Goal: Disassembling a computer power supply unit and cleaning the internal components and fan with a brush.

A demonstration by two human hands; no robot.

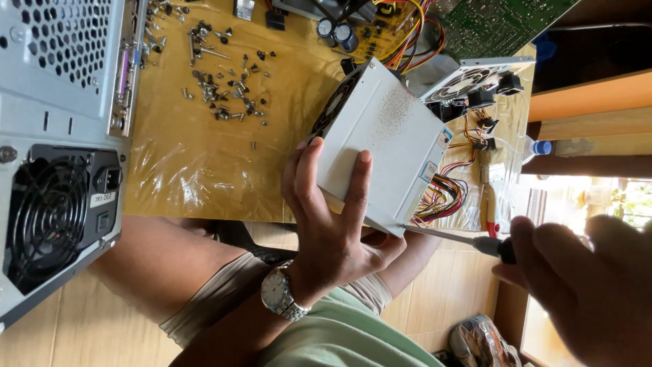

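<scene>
Your left hand point(333, 217) holds the grey power supply box point(380, 146) at the near edge of the table point(204, 170), fingers spread up its flat side and the thumb under the lower corner, so the box is tilted with one corner toward you. Your right hand point(584, 285) is closed around the dark handle of a screwdriver point(451, 238), its shaft reaching to the lower corner of the box, where the tip meets the casing; the screw itself is too small to make out. Judging from this, the step in hand is turning a screw at that corner. Keep the shaft in line with the screw, not slanted, and press inward as you turn so the tip does not slip across the metal. Brace the box harder against your palm or rest its edge on the table; held in the air it can twist. Mind the bundle of coloured wires point(441, 194) hanging from the far end, just beside the driver's path. A scatter of loose screws point(221, 92) lies on the yellow sheet well apart from the box. The computer case point(58, 156) stands at the left of the view, and a second fan unit point(468, 81) lies behind the box.
</scene>
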